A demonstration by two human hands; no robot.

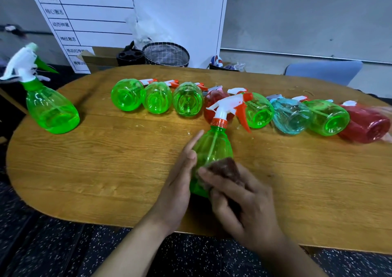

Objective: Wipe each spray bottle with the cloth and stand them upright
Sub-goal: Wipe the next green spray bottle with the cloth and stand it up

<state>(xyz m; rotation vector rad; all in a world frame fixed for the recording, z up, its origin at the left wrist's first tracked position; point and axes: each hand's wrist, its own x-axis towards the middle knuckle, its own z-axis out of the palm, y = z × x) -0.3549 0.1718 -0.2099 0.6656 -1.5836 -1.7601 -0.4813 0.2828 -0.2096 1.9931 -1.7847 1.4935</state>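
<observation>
One green spray bottle (212,149) stands on the counter (106,170) between my hands, nozzle up. My left hand (180,183) steadies it, fingers straight. My right hand (239,200) grip presses the brown cloth (224,168) on it.

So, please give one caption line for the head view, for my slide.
Right hand wipes a green spray bottle with a dark cloth while the left hand steadies it.
</observation>
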